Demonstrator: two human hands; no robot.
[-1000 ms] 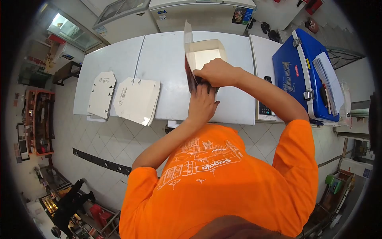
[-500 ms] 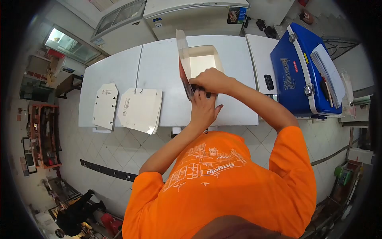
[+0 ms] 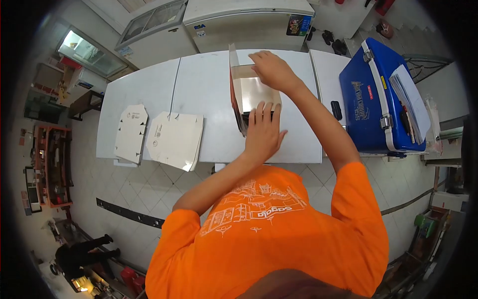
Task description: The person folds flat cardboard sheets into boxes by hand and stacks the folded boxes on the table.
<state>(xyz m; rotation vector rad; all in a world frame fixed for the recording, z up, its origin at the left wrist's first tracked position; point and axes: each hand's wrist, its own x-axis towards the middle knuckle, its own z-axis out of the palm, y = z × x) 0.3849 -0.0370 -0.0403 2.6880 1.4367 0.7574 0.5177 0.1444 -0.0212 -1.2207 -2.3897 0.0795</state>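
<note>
An open cardboard box point(image 3: 253, 97) with a pale inside and a reddish-brown outer left side stands on the white table. Its lid panel rises along the left. My left hand point(image 3: 264, 129) lies against the near wall of the box, fingers stretched and apart over the rim. At the far right corner, my right hand point(image 3: 275, 71) has its fingers bent over the far edge of the box; part of that edge is hidden under the hand. Left of the box lie a flat stack of folded cartons point(image 3: 178, 137) and another flat carton stack point(image 3: 132, 132).
The white table point(image 3: 206, 84) has a seam left of the box. A blue cooler point(image 3: 358, 99) with papers point(image 3: 409, 99) on its side stands at the right, near a black object point(image 3: 336, 110). Chest freezers point(image 3: 244, 30) line the back. A person in dark clothes point(image 3: 74, 259) is at lower left.
My right hand has moved from the near wall of the box to its far edge. My left hand stays at the near side, its fingers now more spread over the rim.
</note>
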